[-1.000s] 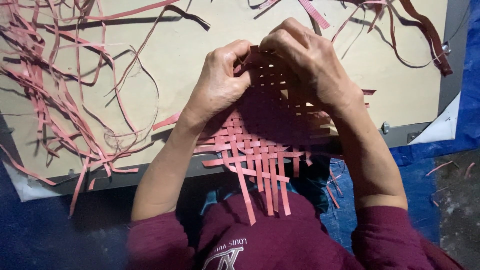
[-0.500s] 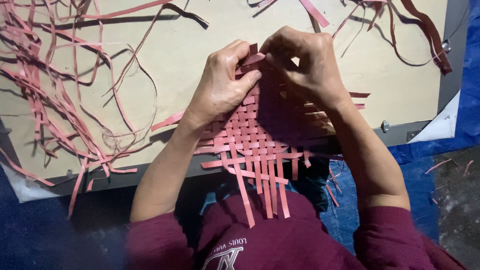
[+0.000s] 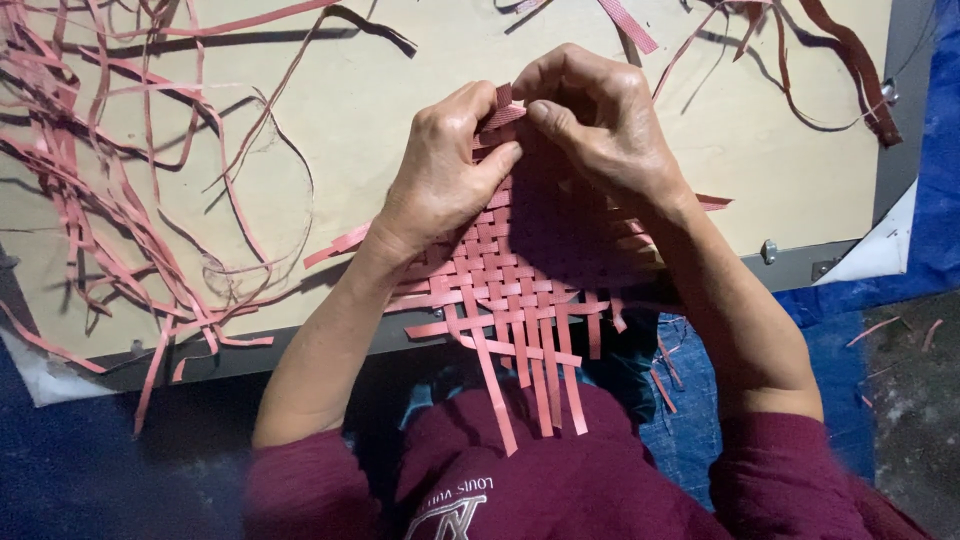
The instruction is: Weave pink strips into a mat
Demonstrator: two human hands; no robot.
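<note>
A flat woven mat of pink strips (image 3: 505,290) lies over the near edge of a pale board (image 3: 400,110), its loose ends hanging toward my lap. My left hand (image 3: 445,175) rests on the mat's far part, thumb and fingers pinching a pink strip end at the top edge. My right hand (image 3: 600,125) meets it there, fingertips closed on the same strip end (image 3: 503,105). Both hands cover the mat's far rows.
A tangle of loose pink strips (image 3: 120,190) lies on the board's left side. Darker strips (image 3: 850,70) curl at the far right. A blue sheet (image 3: 930,200) borders the board on the right; metal brackets (image 3: 768,250) sit on its near edge.
Both hands have shifted slightly on the mat's far edge, the fingertips closing tighter together on the strip end. The mat has barely moved.
</note>
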